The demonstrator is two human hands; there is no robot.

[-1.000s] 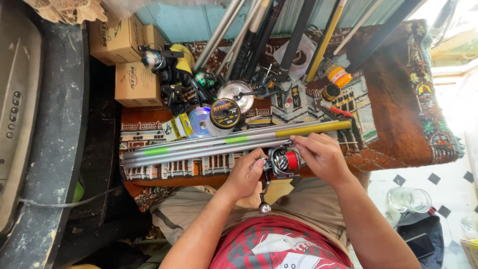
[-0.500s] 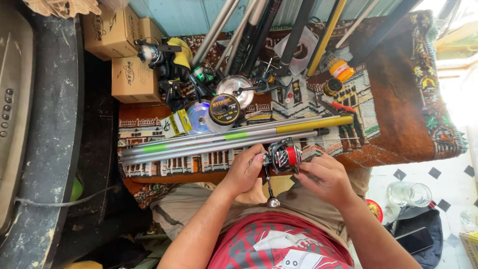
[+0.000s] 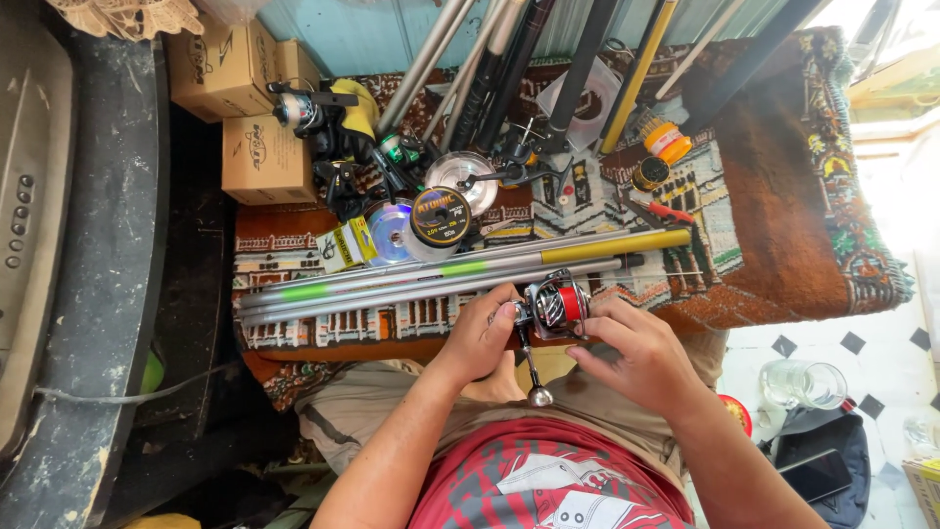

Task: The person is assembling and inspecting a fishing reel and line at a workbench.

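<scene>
At edge of patterned rug (image 3: pixel 783 225), 6 o'clock from long grey rods (image 3: pixel 431 284): left hand (image 3: pixel 480 338) grips small fishing reel with red spool (image 3: pixel 553 306). Right hand (image 3: pixel 636 358) has slid down off rods, fingers now curled, touching reel. Both hands now work on reel.

A single head camera is looking steeply down from above the person's chest, sitting close over the hands (image 3: pixel 568 343) and lap, facing the rug-covered worktop (image 3: pixel 783 245) and wall beyond
</scene>
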